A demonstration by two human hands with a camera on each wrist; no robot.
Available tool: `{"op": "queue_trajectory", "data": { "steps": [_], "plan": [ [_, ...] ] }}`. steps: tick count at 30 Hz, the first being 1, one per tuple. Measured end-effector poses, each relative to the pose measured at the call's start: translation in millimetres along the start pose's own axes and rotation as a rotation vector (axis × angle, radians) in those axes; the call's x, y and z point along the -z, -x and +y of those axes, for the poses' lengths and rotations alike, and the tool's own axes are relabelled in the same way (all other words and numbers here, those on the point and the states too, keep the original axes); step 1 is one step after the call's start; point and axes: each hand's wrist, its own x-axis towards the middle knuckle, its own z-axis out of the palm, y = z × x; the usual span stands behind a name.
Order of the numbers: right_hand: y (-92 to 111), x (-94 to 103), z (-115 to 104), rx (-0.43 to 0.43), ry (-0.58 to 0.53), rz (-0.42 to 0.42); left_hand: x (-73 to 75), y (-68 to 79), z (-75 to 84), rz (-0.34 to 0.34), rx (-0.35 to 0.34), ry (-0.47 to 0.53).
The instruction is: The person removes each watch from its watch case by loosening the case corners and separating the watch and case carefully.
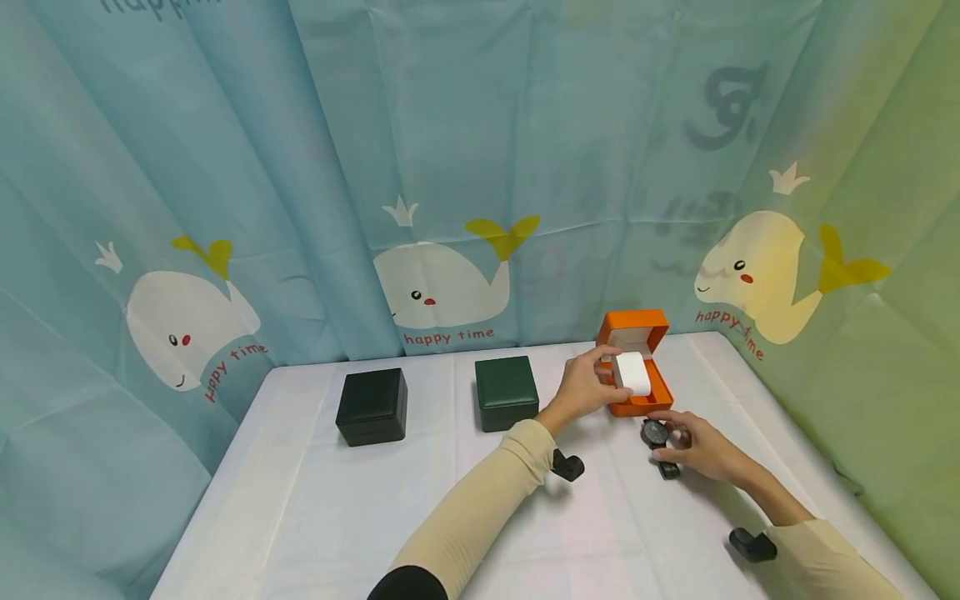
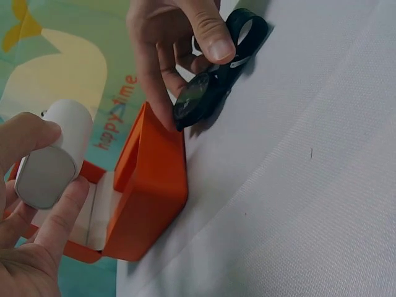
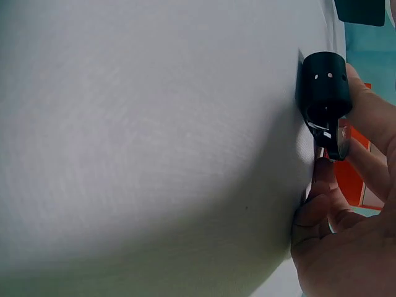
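Right hand (image 1: 701,446) pinched the black watch (image 1: 656,432) between thumb and fingers at lower right of the head frame; the watch lay at that hand's picture-left side, long axis running down-frame from near the orange box (image 1: 636,408), slanting slightly right. Left hand (image 1: 583,383), farther from the watch, pinched the white cushion (image 1: 632,373) at the open box.

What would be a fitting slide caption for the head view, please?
The left hand holds a white cushion at an open orange box while the right hand grips a black watch.
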Motion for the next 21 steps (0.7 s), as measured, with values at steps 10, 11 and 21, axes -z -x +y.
{"op": "queue_trajectory", "data": {
  "steps": [10,11,21],
  "plan": [
    [-3.1,3.0,-0.4,-0.008,0.002,-0.032,-0.1,-0.1,0.6,-0.001,0.0,-0.002],
    [-3.4,3.3,-0.5,-0.008,0.003,-0.037,-0.2,0.2,0.8,-0.001,0.002,0.001],
    [-3.4,3.4,-0.8,-0.017,0.041,-0.037,-0.2,0.6,1.5,0.006,0.011,-0.003]
  ]
}}
